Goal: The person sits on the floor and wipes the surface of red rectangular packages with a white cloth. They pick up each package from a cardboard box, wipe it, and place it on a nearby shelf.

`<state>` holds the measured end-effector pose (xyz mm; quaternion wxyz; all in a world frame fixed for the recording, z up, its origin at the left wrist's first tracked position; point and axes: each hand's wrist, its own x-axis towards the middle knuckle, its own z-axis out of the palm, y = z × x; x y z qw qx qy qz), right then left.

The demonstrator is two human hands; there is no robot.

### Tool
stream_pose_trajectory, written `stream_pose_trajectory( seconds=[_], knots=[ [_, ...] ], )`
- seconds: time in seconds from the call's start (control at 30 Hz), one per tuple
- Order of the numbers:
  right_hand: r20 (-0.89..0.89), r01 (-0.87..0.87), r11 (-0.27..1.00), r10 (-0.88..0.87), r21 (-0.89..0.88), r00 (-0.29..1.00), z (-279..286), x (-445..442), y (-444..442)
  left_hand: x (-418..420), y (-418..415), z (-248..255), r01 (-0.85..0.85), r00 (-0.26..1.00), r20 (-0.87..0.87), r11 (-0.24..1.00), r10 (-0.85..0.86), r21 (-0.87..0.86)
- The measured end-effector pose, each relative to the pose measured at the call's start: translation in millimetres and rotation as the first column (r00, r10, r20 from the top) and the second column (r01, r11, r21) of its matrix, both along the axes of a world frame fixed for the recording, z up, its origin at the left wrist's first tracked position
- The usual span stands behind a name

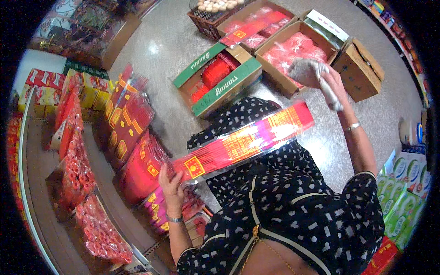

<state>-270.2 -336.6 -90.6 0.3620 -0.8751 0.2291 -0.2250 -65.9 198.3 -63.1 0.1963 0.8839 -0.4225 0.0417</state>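
My left hand (172, 187) holds the near end of a long flat packet of red incense sticks (244, 139) in clear plastic, with yellow and purple printing. The packet lies slantwise in front of my patterned black clothing. My right hand (335, 86) is raised to the right of the packet's far end and grips a crumpled whitish cloth (307, 74). Beside my left hand, similar red packets (146, 168) and dark red packets (129, 120) stand along the shelf.
Bundled red rolls (80, 172) in clear wrap lie on the brown shelf (113, 206). Ahead on the floor are a green banana carton (252, 70) with red packs, an open carton of pink bags (297, 48), a brown carton (359, 72) and a basket of eggs (206, 25). Green packs (405, 213) stand at right.
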Motion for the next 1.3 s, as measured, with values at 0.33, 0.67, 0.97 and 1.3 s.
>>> stream_pose_trajectory(
  seconds=[0.33, 0.67, 0.97, 1.3],
  knots=[
    [-0.289, -0.481, 0.848, 0.413, -0.223, 0.864, -38, -33, 134, 4, -33, -11, -0.442, 0.809, -0.551, 0.830, 0.204, -0.340],
    [-0.371, -0.731, 0.583, 0.630, -0.356, 0.683, -16, 36, 204, 3, -25, -44, -0.711, 0.428, -0.903, 0.606, -0.030, -0.356],
    [-0.030, -0.690, 0.474, 0.813, -0.548, 0.582, -17, 148, 327, 22, -15, -28, -0.749, 0.276, -0.961, 0.625, -0.007, -0.220],
    [-0.244, -0.627, 0.707, 0.577, -0.327, 0.779, -45, 53, 220, 18, -17, -50, -0.707, 0.370, -0.893, 0.701, 0.257, -0.092]
  ],
)
